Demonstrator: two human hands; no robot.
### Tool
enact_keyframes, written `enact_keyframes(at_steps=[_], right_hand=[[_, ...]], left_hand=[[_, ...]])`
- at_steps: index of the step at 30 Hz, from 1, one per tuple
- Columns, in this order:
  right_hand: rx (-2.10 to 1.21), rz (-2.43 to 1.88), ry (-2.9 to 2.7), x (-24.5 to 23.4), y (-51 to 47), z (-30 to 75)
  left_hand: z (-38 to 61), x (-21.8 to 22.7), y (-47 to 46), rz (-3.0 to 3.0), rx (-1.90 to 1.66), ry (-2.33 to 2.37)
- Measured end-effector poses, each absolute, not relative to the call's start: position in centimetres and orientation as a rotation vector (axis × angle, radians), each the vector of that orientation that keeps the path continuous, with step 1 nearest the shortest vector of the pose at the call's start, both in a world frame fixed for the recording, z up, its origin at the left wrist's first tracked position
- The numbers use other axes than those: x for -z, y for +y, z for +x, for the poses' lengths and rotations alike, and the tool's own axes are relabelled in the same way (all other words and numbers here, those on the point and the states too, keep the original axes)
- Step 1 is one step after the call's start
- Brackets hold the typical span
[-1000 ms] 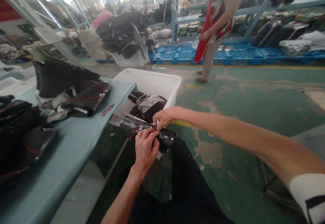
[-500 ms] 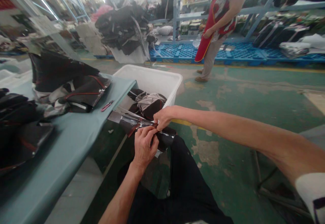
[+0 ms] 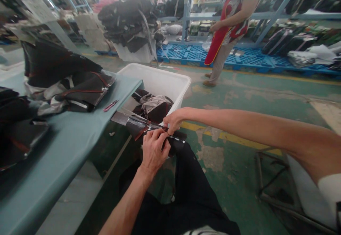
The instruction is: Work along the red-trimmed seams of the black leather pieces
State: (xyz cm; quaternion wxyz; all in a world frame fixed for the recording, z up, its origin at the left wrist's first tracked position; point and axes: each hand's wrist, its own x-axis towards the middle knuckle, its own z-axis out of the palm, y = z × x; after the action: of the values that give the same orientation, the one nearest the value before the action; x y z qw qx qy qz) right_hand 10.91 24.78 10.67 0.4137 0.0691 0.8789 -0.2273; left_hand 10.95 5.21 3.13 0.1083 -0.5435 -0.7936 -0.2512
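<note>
A long black bag panel (image 3: pixel 133 125) with red piping and a shiny strip lies across my lap, reaching toward the table edge. My left hand (image 3: pixel 153 149) is closed on its middle, fingers pinched at the strip. My right hand (image 3: pixel 173 120) pinches the same spot from the far side, thumb and fingers pressed together on the panel. Both hands touch each other above my dark trousers (image 3: pixel 191 189).
A white plastic bin (image 3: pixel 170 82) holding dark fabric pieces stands just beyond my hands. The teal table (image 3: pixel 66 139) on the left carries piles of black bag parts (image 3: pixel 66 82) and a small red tool (image 3: pixel 110 105). A person in a red apron (image 3: pixel 229 18) stands by blue pallets (image 3: pixel 239 59).
The view has shifted slightly; both hands stay pinched on the panel, with the right hand moved a little right along the strip. The person in the apron has raised an arm.
</note>
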Motion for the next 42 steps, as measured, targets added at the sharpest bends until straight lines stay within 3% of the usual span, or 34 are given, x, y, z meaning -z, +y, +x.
enact_keyframes(at_steps=[11, 21, 30, 39, 42], right_hand=[[0.237, -0.086, 2.421, -12.0, 24.5, 12.5], [0.94, 0.027, 2.259, -9.5, 27.7, 12.8], [0.623, -0.061, 2.435, -10.4, 25.8, 11.6], [1.01, 0.024, 2.218, -8.6, 27.7, 12.7], [0.989, 0.015, 2.226, -8.6, 27.6, 12.3]], left_hand=[[11.2, -2.7, 5.1, -1.585, 0.714, -2.36], [10.5, -2.6, 5.3, -1.561, 0.717, -2.344], [9.7, -3.1, 5.2, -1.506, 0.664, -2.321], [9.8, -2.9, 4.9, -1.521, 0.657, -2.284], [9.7, -3.1, 4.9, -1.541, 0.623, -2.27]])
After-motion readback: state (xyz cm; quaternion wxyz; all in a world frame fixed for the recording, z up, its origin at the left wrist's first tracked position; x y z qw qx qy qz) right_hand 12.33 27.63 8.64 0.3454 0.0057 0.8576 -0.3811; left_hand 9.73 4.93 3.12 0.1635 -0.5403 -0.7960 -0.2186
